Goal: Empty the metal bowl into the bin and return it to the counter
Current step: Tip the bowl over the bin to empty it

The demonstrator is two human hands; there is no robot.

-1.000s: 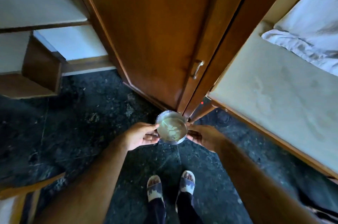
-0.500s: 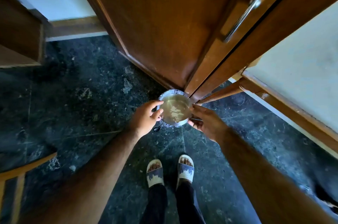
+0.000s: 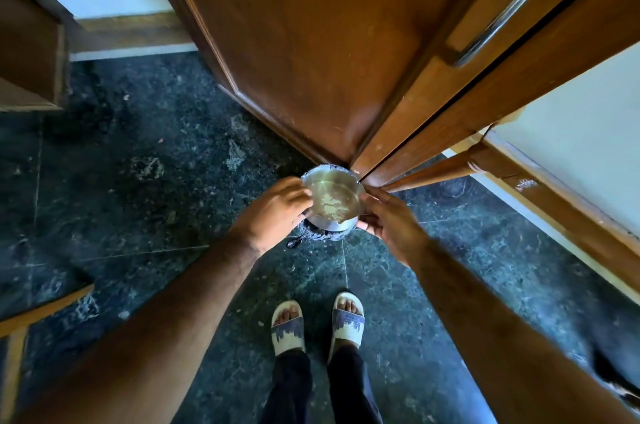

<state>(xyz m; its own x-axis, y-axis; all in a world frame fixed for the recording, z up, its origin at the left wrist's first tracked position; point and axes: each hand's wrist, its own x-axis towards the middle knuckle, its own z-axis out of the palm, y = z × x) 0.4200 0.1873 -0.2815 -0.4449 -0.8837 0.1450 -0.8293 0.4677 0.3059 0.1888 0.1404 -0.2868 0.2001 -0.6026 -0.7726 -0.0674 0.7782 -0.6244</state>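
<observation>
The metal bowl (image 3: 334,199) is held low over the floor, tilted slightly toward me, with pale scraps stuck to its inside. My left hand (image 3: 273,212) grips its left rim and my right hand (image 3: 388,219) grips its right rim. Directly under the bowl sits a small bin lined with a dark bag (image 3: 325,235); only its near edge and a sliver of its far rim show. The bin stands on the floor at the corner of a wooden door.
A brown wooden door (image 3: 311,42) with a metal handle (image 3: 512,7) rises just behind the bin. A wooden frame and pale wall (image 3: 571,132) run to the right. Dark stone floor (image 3: 138,181) spreads left. My sandalled feet (image 3: 318,323) stand below the bowl. Wooden furniture sits at left.
I have bent down and lowered the bowl with both hands until it sits right over the bin. The view has dropped closer to the floor and door.
</observation>
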